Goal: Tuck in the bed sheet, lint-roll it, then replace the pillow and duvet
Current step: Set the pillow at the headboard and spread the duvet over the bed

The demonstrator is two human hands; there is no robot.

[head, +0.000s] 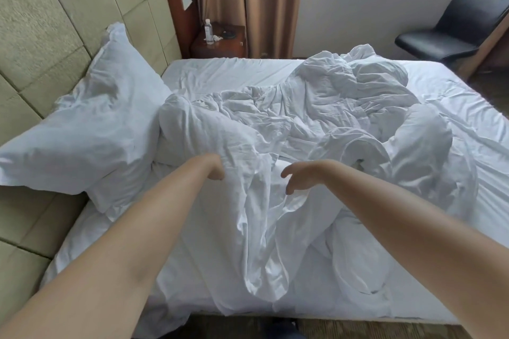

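Fingers of the left hand (pixel 216 169) curl into a fold of the white duvet (pixel 316 129), gripping it — the fingertips are buried in cloth. The right hand (pixel 301 176) hovers just beside, fingers loosely spread and bent, holding nothing. The duvet lies crumpled across the middle of the bed sheet (pixel 468 129), spilling over the near edge. A pillow (pixel 91 129) leans against the padded headboard (pixel 38 25) at the left edge.

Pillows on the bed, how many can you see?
2: the upper pillow leans on the headboard; a second pillow lies under it, mostly covered. The crumpled duvet may hide more.
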